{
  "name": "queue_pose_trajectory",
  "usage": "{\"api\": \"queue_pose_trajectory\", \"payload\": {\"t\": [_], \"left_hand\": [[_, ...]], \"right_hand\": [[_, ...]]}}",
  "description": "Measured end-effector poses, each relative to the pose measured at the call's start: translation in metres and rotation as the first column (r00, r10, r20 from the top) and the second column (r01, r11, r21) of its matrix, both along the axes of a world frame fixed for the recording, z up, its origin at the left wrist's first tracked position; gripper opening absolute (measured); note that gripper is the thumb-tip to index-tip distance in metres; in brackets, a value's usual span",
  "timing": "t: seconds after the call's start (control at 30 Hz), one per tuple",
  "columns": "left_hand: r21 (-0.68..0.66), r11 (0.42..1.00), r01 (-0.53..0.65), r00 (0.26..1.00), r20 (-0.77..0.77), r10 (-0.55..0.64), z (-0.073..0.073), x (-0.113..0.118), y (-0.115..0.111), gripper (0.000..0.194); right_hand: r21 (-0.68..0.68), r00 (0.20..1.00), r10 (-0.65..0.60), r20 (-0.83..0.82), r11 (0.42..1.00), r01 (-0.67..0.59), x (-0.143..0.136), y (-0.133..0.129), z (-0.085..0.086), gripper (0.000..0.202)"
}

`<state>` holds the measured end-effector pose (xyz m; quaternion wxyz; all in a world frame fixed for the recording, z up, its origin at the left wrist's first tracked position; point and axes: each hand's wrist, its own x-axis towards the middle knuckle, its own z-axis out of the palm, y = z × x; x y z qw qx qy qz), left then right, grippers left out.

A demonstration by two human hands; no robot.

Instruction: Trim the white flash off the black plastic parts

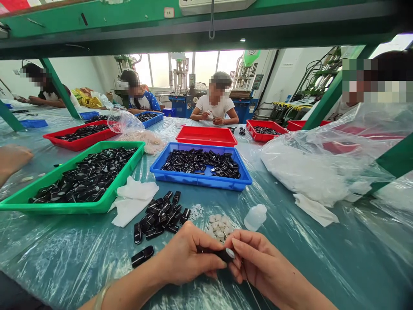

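Note:
Low in the middle, my left hand (190, 254) is closed around a small black glossy piece (222, 254) with a pale oval at its end. My right hand (254, 254) meets it there, fingers pinched at that pale end. Thin metal prongs (251, 286), perhaps tweezers, run down from under the right fingers; their tip is hidden. Just beyond my hands lies a heap of whitish, flat, rounded bits (221, 226). A pile of similar black pieces (161, 217) is to the left, with one black piece (142, 256) apart near my left forearm.
A small white bottle (254, 217) stands beyond my right hand. Trays of black pieces, green (106, 207) and blue (200, 181), lie ahead, near a white cloth (134, 200). Clear plastic bags (322, 159) bulge at right. Another person's hand (14, 159) shows at left; several people sit opposite.

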<state>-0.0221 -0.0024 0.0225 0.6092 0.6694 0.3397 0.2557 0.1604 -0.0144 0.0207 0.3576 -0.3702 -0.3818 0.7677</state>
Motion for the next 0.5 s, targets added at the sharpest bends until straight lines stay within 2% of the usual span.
{"api": "queue_pose_trajectory", "payload": {"t": [0.23, 0.33, 0.5], "left_hand": [[0.017, 1.000, -0.020, 0.999, -0.042, 0.020, -0.0046, -0.0010, 0.0004, 0.017], [-0.095, 0.995, -0.031, 0.999, -0.018, 0.030, -0.0048, 0.0004, 0.0009, 0.017], [-0.314, 0.948, -0.039, 0.994, 0.085, 0.069, -0.0033, 0.0025, 0.0038, 0.022]], "right_hand": [[-0.040, 1.000, 0.016, 0.012, 0.999, -0.015, -0.0016, 0.0000, -0.0035, 0.028], [-0.058, 1.000, -0.008, -0.005, 0.998, 0.008, -0.0035, -0.0002, -0.0054, 0.027], [-0.091, 0.990, -0.084, -0.110, 0.993, 0.074, -0.0073, 0.0006, -0.0074, 0.029]]}}
